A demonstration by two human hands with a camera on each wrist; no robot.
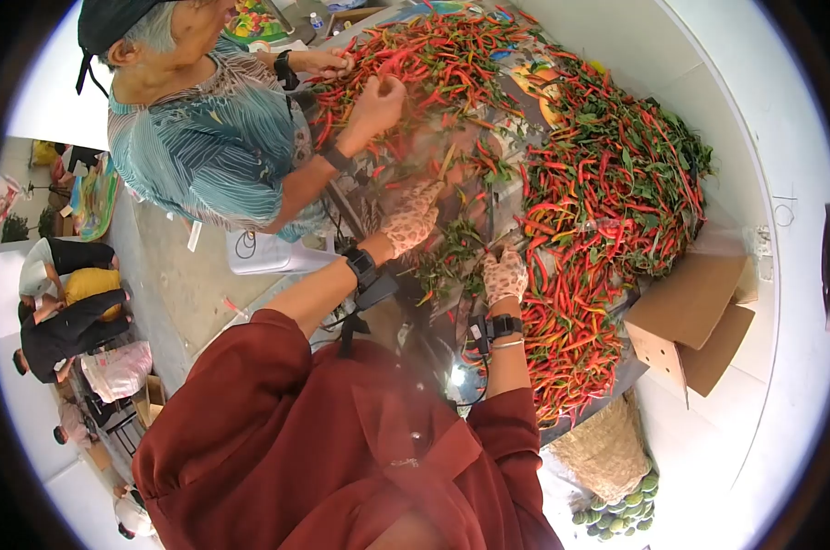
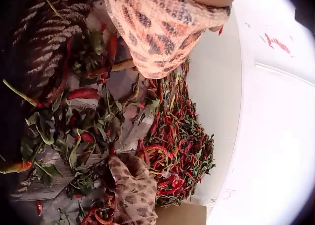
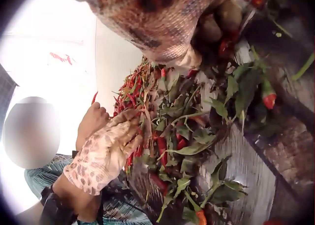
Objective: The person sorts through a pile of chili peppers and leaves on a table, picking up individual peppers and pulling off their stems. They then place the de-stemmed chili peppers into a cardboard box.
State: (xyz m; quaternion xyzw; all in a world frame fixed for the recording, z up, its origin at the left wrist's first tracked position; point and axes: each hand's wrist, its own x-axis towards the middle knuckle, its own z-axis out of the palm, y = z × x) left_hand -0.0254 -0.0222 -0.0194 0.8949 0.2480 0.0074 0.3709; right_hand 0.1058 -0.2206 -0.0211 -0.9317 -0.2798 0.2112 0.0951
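My left hand (image 1: 410, 220), in a spotted glove, reaches over the pile's near edge with its fingers fairly straight. An orange-yellow chili pepper (image 1: 447, 162) sits right at its fingertips. In the right wrist view the left hand (image 3: 106, 153) is spread above red chilies and leaves. My right hand (image 1: 505, 275), gloved alike, is lower on the right. Its fingers (image 3: 212, 29) curl in at a red chili pepper (image 3: 226, 48), partly hidden by the hand. Between the hands lies a clump of leafy chili stalks (image 1: 459, 252).
A large heap of red chilies with green stems (image 1: 607, 174) covers the right side. Opposite, a person in a teal patterned shirt (image 1: 204, 137) handles chilies at another heap (image 1: 433, 55). An open cardboard box (image 1: 685, 307) and a sack (image 1: 607, 449) stand at the right.
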